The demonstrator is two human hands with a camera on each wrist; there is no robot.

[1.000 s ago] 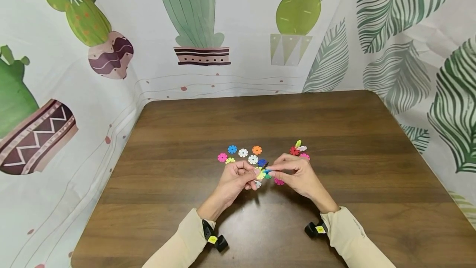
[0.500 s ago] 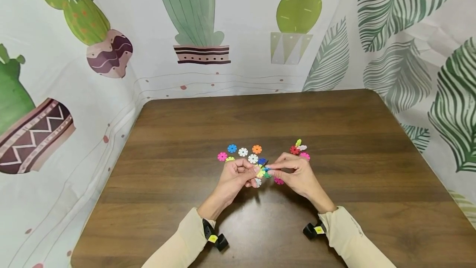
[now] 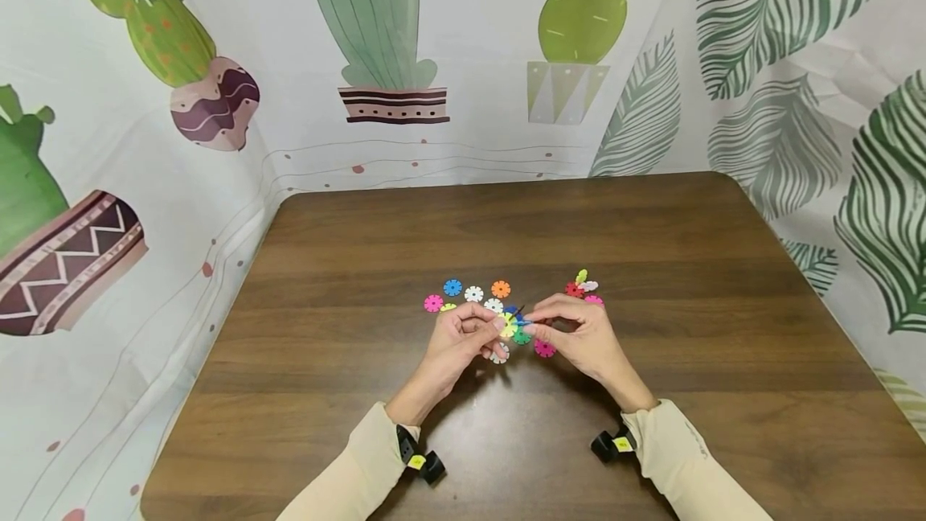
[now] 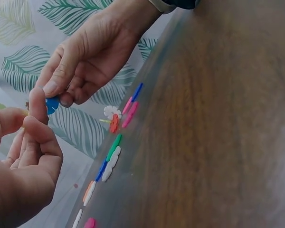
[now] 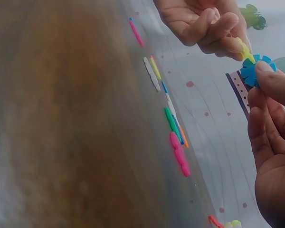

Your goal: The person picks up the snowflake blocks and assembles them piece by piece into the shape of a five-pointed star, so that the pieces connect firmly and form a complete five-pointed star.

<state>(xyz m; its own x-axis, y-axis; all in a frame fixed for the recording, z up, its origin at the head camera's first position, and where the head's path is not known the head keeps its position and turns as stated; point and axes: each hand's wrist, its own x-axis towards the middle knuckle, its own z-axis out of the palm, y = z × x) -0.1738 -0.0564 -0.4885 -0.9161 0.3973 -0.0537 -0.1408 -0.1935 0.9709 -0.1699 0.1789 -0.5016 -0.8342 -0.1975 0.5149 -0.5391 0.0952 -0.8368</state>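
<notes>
Over the middle of the table, both hands meet at small notched plastic discs. My left hand (image 3: 459, 340) pinches a yellow notched disc (image 3: 509, 325) between thumb and fingers. In my right hand (image 3: 582, 336), thumb and fingertips pinch a blue notched disc (image 5: 251, 72). The right wrist view shows the blue disc's edge meeting the yellow one. A thin dark piece (image 3: 518, 311) sticks up beside them in the head view. Below the hands lie a green disc (image 3: 522, 337), a white disc (image 3: 499, 354) and a pink disc (image 3: 545, 349).
Left of centre lie several loose discs, among them a blue disc (image 3: 452, 287), an orange disc (image 3: 501, 289) and a pink disc (image 3: 433, 303). Behind the right hand, a red disc (image 3: 573, 289) has yellow and white discs standing against it. A printed cloth (image 3: 477, 151) hangs behind the wooden table (image 3: 362, 248).
Both hands keep their hold on the discs and have hardly moved. The yellow disc shows a little more fully between them now, and the blue disc is slightly turned.
</notes>
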